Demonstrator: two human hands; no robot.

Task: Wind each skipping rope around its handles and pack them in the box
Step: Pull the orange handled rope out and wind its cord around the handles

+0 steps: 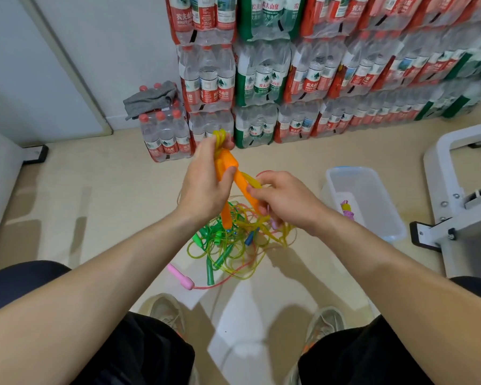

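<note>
A pale beige floor point(100, 190) runs to a white wall point(117, 51) with a low skirting board. A grey-white door panel point(25, 79) with a slanting frame stands at the far left. Shrink-wrapped packs of water bottles point(317, 65) are stacked high along the far wall, red and green labels mixed. A grey cloth point(150, 100) lies on a lower pack point(164, 137) at the stack's left end. White metal furniture legs point(456, 190) with black feet stand at the right edge. Soft shadows fall across the floor.

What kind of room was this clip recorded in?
Probably a storeroom or an office back room. Shrink-wrapped packs of bottled water are stacked high against the wall, grey metal equipment frames stand on the bare tiled floor, and nothing domestic is in view.
</note>
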